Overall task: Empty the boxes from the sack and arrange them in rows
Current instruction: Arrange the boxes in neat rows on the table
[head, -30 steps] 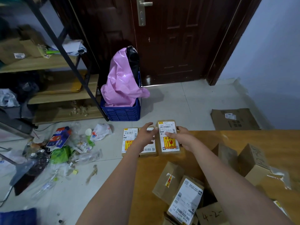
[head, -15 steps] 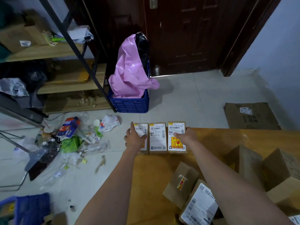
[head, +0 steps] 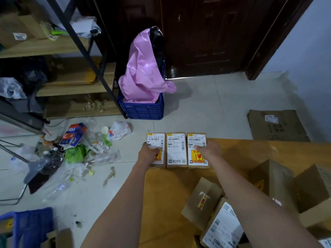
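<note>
Currently left hand [head: 149,153] and right hand [head: 208,150] rest flat, fingers relaxed, gripping nothing, on the outer boxes [head: 175,149] — a sideways shove risks tipping one off the table [head: 241,151] edge

3 boxes [head: 176,149] in row, table edge [head: 250,145]

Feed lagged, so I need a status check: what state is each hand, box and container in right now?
Left hand: flat on the left box.
Right hand: flat on the right box.
Middle box: untouched, lying label-up in the row.
Loose boxes: jumbled, unsorted.
Blue crate: stuffed with a pink bag.
Door: shut.
</note>
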A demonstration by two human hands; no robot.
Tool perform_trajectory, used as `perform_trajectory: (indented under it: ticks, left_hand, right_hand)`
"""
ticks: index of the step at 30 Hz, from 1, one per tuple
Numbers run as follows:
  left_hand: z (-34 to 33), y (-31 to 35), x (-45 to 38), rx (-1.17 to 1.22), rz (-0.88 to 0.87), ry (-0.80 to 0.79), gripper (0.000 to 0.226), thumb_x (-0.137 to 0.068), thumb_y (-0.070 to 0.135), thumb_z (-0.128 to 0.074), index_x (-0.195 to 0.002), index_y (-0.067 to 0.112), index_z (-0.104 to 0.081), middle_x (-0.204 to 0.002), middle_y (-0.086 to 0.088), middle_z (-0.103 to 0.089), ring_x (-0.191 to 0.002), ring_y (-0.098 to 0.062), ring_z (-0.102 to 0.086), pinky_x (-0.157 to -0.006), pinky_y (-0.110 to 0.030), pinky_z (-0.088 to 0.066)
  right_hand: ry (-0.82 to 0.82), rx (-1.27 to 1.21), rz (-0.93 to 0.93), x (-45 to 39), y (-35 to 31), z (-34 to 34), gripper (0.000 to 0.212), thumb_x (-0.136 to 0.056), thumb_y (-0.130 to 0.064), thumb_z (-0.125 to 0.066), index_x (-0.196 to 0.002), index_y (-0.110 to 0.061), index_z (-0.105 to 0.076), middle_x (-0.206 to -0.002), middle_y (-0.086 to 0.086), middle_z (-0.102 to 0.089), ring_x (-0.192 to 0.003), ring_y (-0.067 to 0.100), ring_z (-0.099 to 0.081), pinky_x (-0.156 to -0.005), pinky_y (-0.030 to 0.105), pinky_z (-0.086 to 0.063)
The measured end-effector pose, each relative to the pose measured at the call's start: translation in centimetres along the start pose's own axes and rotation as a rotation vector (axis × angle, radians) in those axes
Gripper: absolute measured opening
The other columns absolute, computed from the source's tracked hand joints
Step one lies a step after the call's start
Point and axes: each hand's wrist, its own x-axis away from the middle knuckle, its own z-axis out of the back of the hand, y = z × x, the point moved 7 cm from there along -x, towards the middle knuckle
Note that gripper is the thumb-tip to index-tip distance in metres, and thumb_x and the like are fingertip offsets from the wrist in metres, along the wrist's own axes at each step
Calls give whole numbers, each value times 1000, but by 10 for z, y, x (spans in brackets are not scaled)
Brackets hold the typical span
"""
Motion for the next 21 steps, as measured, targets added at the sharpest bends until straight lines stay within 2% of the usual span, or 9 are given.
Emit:
perform_trajectory:
  ticks: [2, 3, 5, 7, 10, 12, 14, 19, 21]
  left_hand:
    - [-1, -2, -1, 10, 6, 0, 44, -90, 27, -68, -128, 12, -50, -122, -8, -66, -106, -27, -66, -90, -42, -56]
    - [-1, -2, -2, 9, 4, -1, 44, -90, 27, -68, -128, 12, -50, -123, -8, -66, -106, -27, -67, -91, -43, -56]
    - [-1, -2, -4, 11, 2, -5, 45, -90, 26, -68, -128, 12, -50, -124, -9, -66, -106, -27, -67, -92, -45, -55]
    - [-1, -2, -4, 11, 7, -6, 45, -91, 26, -68, -129, 11, -49, -125, -9, -65, -108, -28, -66, -94, -46, -54]
    - [-1, 0, -3, 4, 12, -3, 46, -91, 26, -67, -131, 12, -48, -125, -9, -64, -110, -29, -65, -94, -46, -54]
    - [-1, -2, -3, 6, 16, -3, 47, -91, 27, -67, -131, 13, -47, -126, -9, -64, -110, -29, -65, -94, -47, -54]
    - [-1, -3, -3, 13, 23, -6, 47, -91, 28, -68, -131, 13, -47, -125, -8, -64, -109, -29, -65, -93, -48, -54]
    - [0, -6, -6, 25, 31, -16, 47, -89, 29, -69, -129, 17, -47, -122, -7, -66, -105, -28, -67, -90, -51, -56]
    - [1, -6, -6, 33, 34, -15, 47, -88, 29, -70, -129, 17, -48, -121, -7, -66, -105, -27, -67, -90, -50, -56]
  right_hand:
    - [-6, 2, -3, 3, -2, 0, 32, -92, -29, -68, -119, -12, -69, -124, 4, -67, -102, 20, -66, -64, 18, -42]
    - [-9, -6, -7, 3, -1, -1, 32, -92, -29, -68, -119, -12, -69, -125, 5, -66, -105, 21, -66, -62, 18, -41]
    - [-16, -12, -6, 4, -2, -1, 33, -92, -29, -68, -120, -12, -69, -126, 6, -66, -102, 19, -65, -53, 15, -37]
    - [-21, -4, 5, 4, -2, -1, 33, -93, -30, -67, -121, -13, -68, -126, 6, -66, -94, 17, -63, -50, 12, -34]
    - [-18, 5, 21, 4, -2, -2, 34, -93, -31, -67, -121, -13, -68, -126, 6, -66, -98, 19, -65, -54, 16, -39]
    - [-16, 6, 15, 6, -2, -3, 35, -93, -31, -67, -121, -11, -67, -127, 7, -66, -108, 23, -65, -64, 22, -48]
    - [-11, -6, 4, 5, -1, -4, 35, -92, -30, -67, -120, -8, -65, -126, 8, -66, -110, 25, -65, -74, 28, -51]
    - [-26, -18, -8, 5, 0, -6, 36, -91, -33, -68, -120, -12, -66, -125, 5, -67, -107, 23, -66, -74, 28, -53]
    - [-25, -17, -21, 7, -1, -6, 35, -91, -32, -68, -119, -11, -66, -123, 6, -68, -106, 23, -67, -66, 25, -49]
